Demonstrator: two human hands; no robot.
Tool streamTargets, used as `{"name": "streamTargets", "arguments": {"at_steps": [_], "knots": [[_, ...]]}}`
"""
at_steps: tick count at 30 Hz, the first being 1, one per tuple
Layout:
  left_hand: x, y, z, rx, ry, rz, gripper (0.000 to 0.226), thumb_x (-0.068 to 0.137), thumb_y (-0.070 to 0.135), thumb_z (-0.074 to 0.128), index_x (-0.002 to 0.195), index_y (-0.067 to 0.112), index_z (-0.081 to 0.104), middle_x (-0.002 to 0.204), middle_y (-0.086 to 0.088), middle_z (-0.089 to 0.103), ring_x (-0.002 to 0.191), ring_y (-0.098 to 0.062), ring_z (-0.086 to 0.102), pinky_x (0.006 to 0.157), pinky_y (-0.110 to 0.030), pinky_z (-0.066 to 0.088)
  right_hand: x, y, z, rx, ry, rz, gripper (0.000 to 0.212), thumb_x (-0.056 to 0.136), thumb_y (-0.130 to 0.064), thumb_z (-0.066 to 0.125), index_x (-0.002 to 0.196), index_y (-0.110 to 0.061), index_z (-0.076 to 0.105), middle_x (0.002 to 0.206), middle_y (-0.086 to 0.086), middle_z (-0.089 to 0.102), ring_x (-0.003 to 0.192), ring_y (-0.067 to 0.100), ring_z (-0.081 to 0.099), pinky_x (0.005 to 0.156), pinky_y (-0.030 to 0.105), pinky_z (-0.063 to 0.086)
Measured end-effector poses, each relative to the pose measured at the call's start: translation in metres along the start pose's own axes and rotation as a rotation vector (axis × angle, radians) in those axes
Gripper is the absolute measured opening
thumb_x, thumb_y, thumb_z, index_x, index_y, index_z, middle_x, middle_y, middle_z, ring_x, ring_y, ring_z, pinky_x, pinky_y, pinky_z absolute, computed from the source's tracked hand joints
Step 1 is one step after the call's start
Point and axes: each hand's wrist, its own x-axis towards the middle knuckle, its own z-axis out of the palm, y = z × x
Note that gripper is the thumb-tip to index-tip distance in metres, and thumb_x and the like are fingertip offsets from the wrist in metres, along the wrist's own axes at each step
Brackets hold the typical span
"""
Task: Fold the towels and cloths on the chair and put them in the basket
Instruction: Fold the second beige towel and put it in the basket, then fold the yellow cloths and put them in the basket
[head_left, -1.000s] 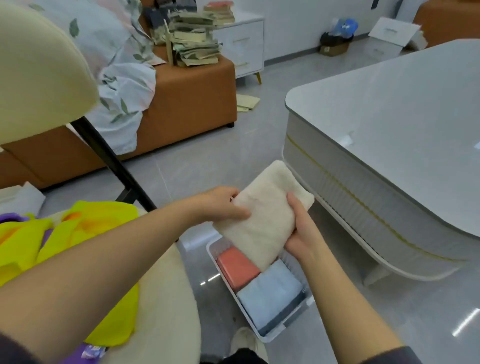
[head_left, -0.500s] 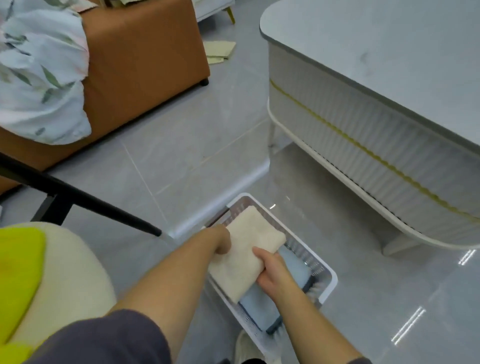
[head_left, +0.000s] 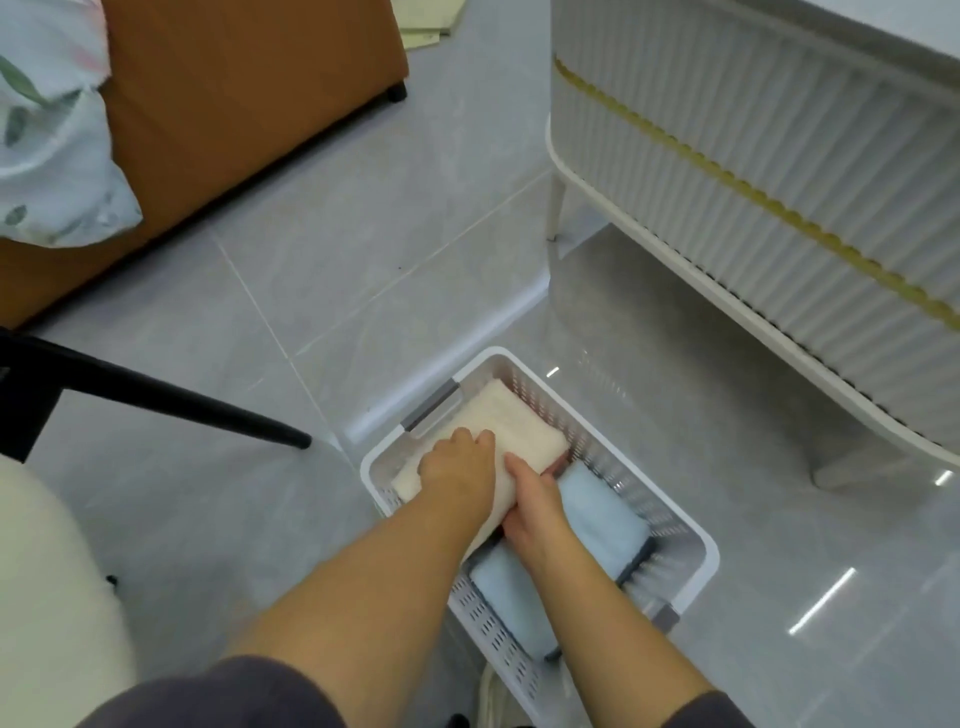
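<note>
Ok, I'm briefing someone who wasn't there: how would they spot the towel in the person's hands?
On the grey floor beside the ribbed white table stands a white perforated basket. At its far end, gripped by the left hand and right hand, lies the cream towel. The cloths beside it are pale blue.

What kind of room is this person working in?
Most likely a home living room: an orange-brown sofa draped with a leaf-print cloth, a white ribbed table with gold trim, and a white laundry basket on grey floor tiles.
</note>
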Motion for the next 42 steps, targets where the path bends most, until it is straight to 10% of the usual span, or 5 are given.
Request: {"name": "streamTargets", "arguments": {"at_steps": [4,11,18,34,42], "knots": [[-0.001,-0.009,0.023,-0.088,-0.078,0.056,0.076,0.087,0.026,0.058,0.145,0.016,0.01,0.145,-0.018,0.017,0.129,-0.034,0.032,0.096,-0.041,0.038,-0.024,-0.013,-0.01,-0.4,0.033,-0.229,0.05,0.086,0.0,0.042,0.133,-0.019,0.043,0.116,0.008,0.064,0.098,0.021,0.064,0.08,0.032,0.053],[-0.001,-0.014,0.039,0.082,-0.177,-0.008,0.096,0.092,0.046,0.049,0.143,0.027,-0.03,0.152,-0.017,-0.03,0.142,-0.044,-0.01,0.114,-0.051,0.015,-0.024,-0.04,-0.011,-1.651,0.027,-1.341,0.049,0.081,0.003,0.059,0.129,-0.003,0.055,0.136,0.013,0.053,0.124,0.029,0.052,0.105,0.035,0.032],[-0.005,-0.003,0.054,0.146,-0.213,-0.165,0.102,0.092,0.046,0.048,0.134,0.022,-0.042,0.148,-0.027,-0.031,0.14,-0.047,-0.015,0.115,-0.055,0.003,0.006,-0.062,0.005,-2.508,-0.409,-0.989,0.055,0.103,-0.017,0.022,0.15,-0.006,-0.004,0.158,0.013,-0.012,0.146,0.029,-0.011,0.117,0.038,-0.007],[-0.046,0.005,-0.019,0.247,-0.371,-0.167,0.093,0.093,0.043,0.047,0.148,0.014,-0.022,0.156,-0.024,-0.005,0.144,-0.041,0.004,0.112,-0.06,0.007,-0.052,-0.075,0.012,-2.21,-0.272,-0.936,0.068,0.098,-0.006,0.039,0.15,-0.006,-0.004,0.159,0.01,-0.011,0.147,0.024,-0.01,0.117,0.034,-0.004],[-0.221,-0.032,-0.104,0.109,0.344,-0.017,0.049,0.093,0.033,0.044,0.138,0.015,0.033,0.127,-0.003,0.054,0.122,-0.025,0.046,0.111,-0.055,0.01,-0.204,-0.086,0.032,-1.847,-0.239,-1.483,0.075,0.058,0.027,0.064,0.13,0.009,0.05,0.14,0.025,0.045,0.13,0.044,0.041,0.105,0.047,0.03]]}}
